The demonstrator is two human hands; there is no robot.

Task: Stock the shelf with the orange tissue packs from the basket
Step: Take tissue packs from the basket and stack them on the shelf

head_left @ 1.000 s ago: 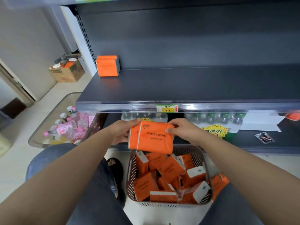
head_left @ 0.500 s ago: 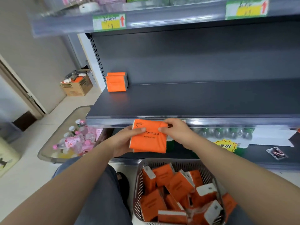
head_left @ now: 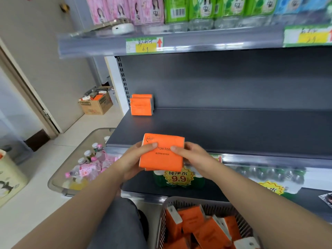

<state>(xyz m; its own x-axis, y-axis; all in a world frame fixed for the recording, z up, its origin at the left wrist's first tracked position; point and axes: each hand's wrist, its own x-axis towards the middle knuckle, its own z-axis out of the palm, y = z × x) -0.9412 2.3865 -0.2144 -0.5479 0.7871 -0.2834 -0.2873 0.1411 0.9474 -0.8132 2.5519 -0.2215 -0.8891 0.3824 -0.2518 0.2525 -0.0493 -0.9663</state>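
Basket (head_left: 162,223) cut off btm edge; pack (head_left: 161,159) label part-hidden by L hand (head_left: 131,159), R hand (head_left: 195,157).

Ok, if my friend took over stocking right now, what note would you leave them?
Hands: the left hand and the right hand both grip one orange tissue pack, held in the air at the front edge of the grey shelf.
Done: the placed packs stand at the shelf's back left corner.
Left: set the held pack on the shelf, then bring up the loose packs heaped in the basket below.
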